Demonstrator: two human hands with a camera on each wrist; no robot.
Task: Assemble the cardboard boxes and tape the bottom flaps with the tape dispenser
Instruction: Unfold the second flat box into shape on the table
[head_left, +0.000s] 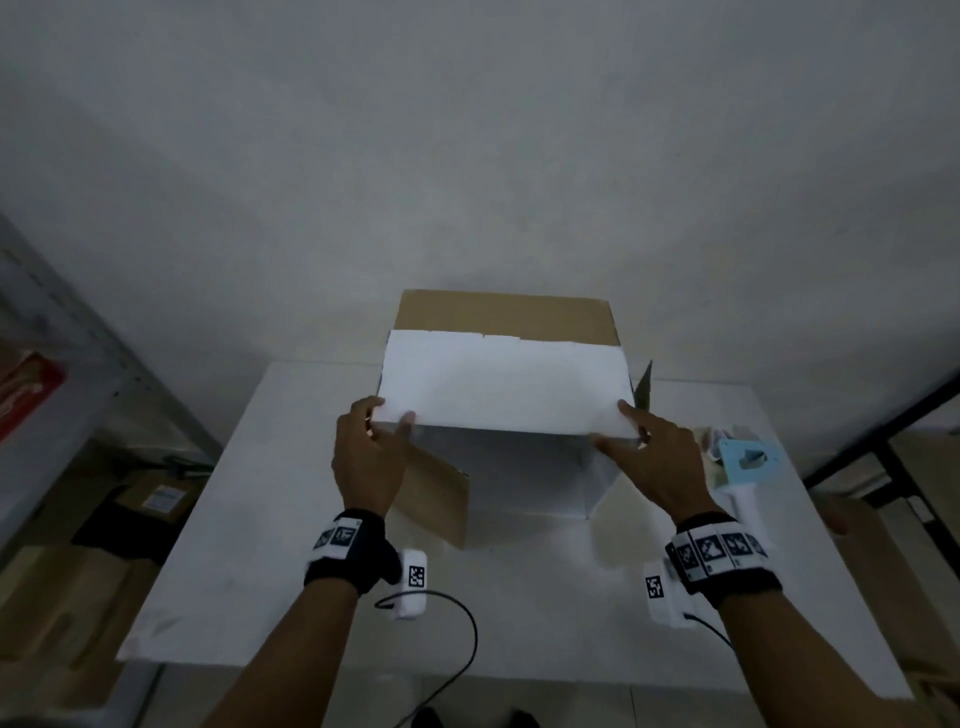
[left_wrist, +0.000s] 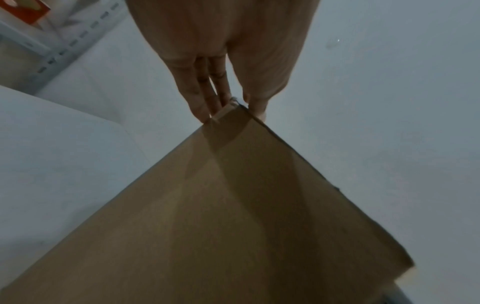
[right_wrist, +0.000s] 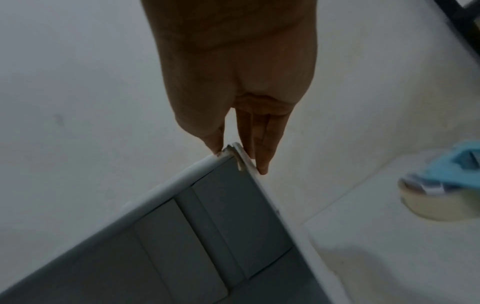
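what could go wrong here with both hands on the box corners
The left hand and right hand pinch only the near corners of the cardboard box, so it could slip or skew. A loose brown flap hangs below and may snag. Shifting right could knock the tape dispenser.

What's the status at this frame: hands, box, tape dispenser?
Left hand pinches the cardboard box at its near-left corner; right hand pinches the near-right corner. Tape dispenser lies untouched on the table, right of the box.
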